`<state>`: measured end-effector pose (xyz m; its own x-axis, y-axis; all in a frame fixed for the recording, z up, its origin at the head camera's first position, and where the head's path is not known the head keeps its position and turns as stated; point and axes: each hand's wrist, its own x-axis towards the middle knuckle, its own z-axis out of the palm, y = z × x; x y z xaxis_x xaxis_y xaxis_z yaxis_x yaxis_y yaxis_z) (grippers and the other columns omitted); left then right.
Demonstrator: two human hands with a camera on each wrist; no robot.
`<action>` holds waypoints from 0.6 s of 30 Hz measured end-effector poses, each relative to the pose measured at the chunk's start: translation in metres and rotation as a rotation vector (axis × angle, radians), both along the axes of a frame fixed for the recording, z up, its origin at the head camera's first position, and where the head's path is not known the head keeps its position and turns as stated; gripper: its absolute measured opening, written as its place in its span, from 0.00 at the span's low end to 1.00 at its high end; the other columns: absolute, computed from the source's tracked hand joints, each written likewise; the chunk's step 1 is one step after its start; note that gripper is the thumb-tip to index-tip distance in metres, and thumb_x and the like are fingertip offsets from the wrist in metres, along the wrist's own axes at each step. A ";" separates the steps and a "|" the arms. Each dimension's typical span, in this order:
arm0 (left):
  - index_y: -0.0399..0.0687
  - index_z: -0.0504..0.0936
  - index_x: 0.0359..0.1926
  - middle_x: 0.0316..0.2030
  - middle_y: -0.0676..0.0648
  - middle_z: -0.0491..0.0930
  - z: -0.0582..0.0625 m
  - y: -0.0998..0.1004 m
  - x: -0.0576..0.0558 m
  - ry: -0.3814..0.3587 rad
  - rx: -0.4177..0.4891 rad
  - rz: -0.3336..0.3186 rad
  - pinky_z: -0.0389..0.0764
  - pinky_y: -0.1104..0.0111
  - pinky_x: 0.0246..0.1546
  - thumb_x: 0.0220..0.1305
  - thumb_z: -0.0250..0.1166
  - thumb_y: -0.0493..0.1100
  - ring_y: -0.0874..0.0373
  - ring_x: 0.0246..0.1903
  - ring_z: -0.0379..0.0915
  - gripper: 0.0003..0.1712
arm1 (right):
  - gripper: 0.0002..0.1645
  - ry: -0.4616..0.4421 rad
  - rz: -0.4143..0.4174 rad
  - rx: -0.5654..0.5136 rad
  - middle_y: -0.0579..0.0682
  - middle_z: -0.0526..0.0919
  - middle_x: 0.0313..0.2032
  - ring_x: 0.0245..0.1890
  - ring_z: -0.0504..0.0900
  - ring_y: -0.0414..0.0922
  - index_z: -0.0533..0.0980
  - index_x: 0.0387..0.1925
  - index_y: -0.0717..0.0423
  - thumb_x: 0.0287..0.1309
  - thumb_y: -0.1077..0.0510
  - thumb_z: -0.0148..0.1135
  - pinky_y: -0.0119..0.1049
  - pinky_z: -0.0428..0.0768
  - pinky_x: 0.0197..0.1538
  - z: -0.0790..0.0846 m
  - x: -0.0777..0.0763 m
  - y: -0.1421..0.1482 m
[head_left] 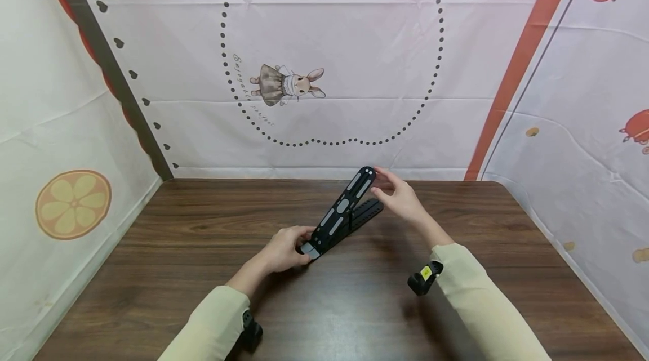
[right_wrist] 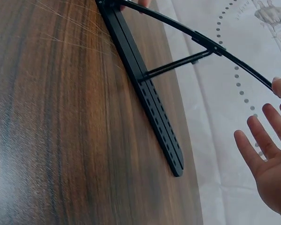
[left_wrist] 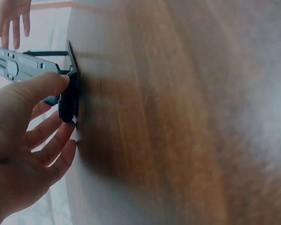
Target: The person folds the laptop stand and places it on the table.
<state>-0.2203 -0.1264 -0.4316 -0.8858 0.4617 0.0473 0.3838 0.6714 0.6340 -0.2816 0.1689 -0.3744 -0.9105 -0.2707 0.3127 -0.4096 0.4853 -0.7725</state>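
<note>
A black folding stand point(head_left: 342, 206) with grey pads on its upper panel lies on the wooden table, its panel raised at a slant over a flat slotted base point(right_wrist: 152, 108). A thin strut point(right_wrist: 178, 64) joins panel and base. At the hinge end, my left hand point(head_left: 286, 248) grips the stand, with the thumb point(left_wrist: 54, 86) on top and the other fingers beneath and beside it. My right hand point(head_left: 400, 197) is at the panel's raised far end, fingertips touching its edge. Its other fingers point(right_wrist: 262, 136) are spread and hold nothing.
The brown table point(head_left: 203, 220) reaches back to a white printed cloth point(head_left: 355, 68) that hangs behind it and on both sides. Black wrist cameras are strapped at the left cuff point(head_left: 248, 330) and right cuff point(head_left: 425, 277).
</note>
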 end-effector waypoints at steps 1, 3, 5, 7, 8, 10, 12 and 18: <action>0.45 0.70 0.60 0.46 0.45 0.78 0.000 -0.001 0.000 -0.004 -0.001 -0.005 0.76 0.61 0.41 0.49 0.68 0.37 0.54 0.42 0.75 0.35 | 0.32 -0.009 0.009 0.000 0.60 0.71 0.59 0.54 0.75 0.54 0.61 0.66 0.54 0.60 0.58 0.57 0.47 0.77 0.48 0.004 0.002 0.000; 0.45 0.70 0.60 0.46 0.45 0.78 0.000 -0.002 -0.002 -0.005 -0.007 -0.019 0.76 0.61 0.41 0.49 0.68 0.37 0.54 0.41 0.74 0.35 | 0.33 -0.022 0.022 -0.002 0.62 0.69 0.60 0.54 0.74 0.56 0.60 0.66 0.56 0.60 0.59 0.57 0.48 0.77 0.48 0.012 0.008 -0.001; 0.45 0.70 0.60 0.46 0.45 0.78 0.000 -0.002 -0.003 -0.002 -0.009 -0.035 0.75 0.61 0.41 0.48 0.67 0.36 0.54 0.41 0.74 0.34 | 0.32 -0.035 0.026 -0.006 0.63 0.68 0.60 0.55 0.73 0.58 0.60 0.65 0.59 0.60 0.61 0.57 0.51 0.76 0.49 0.021 0.015 -0.003; 0.43 0.70 0.60 0.46 0.45 0.77 0.000 -0.003 -0.004 0.009 -0.011 -0.052 0.75 0.61 0.41 0.48 0.66 0.35 0.53 0.41 0.74 0.34 | 0.32 -0.051 0.028 -0.007 0.65 0.67 0.61 0.55 0.73 0.60 0.60 0.65 0.62 0.60 0.63 0.56 0.52 0.75 0.49 0.030 0.021 -0.005; 0.42 0.70 0.59 0.46 0.44 0.77 0.000 -0.003 -0.004 0.014 -0.008 -0.060 0.75 0.61 0.41 0.48 0.66 0.35 0.53 0.41 0.74 0.34 | 0.32 -0.053 0.032 -0.012 0.65 0.67 0.61 0.54 0.73 0.60 0.60 0.65 0.61 0.60 0.63 0.56 0.51 0.75 0.49 0.030 0.021 -0.004; 0.40 0.70 0.59 0.45 0.43 0.77 0.000 -0.003 -0.004 0.034 -0.005 -0.081 0.76 0.62 0.40 0.48 0.65 0.34 0.52 0.41 0.74 0.33 | 0.31 -0.056 0.037 -0.018 0.65 0.68 0.60 0.54 0.73 0.60 0.61 0.65 0.61 0.60 0.63 0.56 0.50 0.75 0.49 0.030 0.020 -0.004; 0.39 0.70 0.59 0.45 0.43 0.77 0.000 -0.004 -0.004 0.041 0.001 -0.089 0.76 0.62 0.40 0.48 0.64 0.34 0.52 0.41 0.74 0.33 | 0.30 -0.058 0.044 -0.026 0.64 0.69 0.59 0.53 0.74 0.60 0.61 0.64 0.62 0.60 0.64 0.56 0.47 0.76 0.48 0.030 0.019 -0.003; 0.43 0.70 0.59 0.47 0.45 0.77 0.002 -0.003 -0.003 0.003 -0.002 -0.048 0.75 0.61 0.41 0.48 0.65 0.35 0.53 0.42 0.73 0.34 | 0.29 -0.072 0.045 -0.047 0.65 0.73 0.55 0.52 0.75 0.59 0.63 0.63 0.62 0.60 0.66 0.55 0.40 0.76 0.47 0.030 0.018 -0.004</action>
<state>-0.2232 -0.1292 -0.4299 -0.8627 0.5034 0.0490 0.4171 0.6534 0.6318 -0.2641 0.1649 -0.3446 -0.9182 -0.2986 0.2603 -0.3729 0.4302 -0.8221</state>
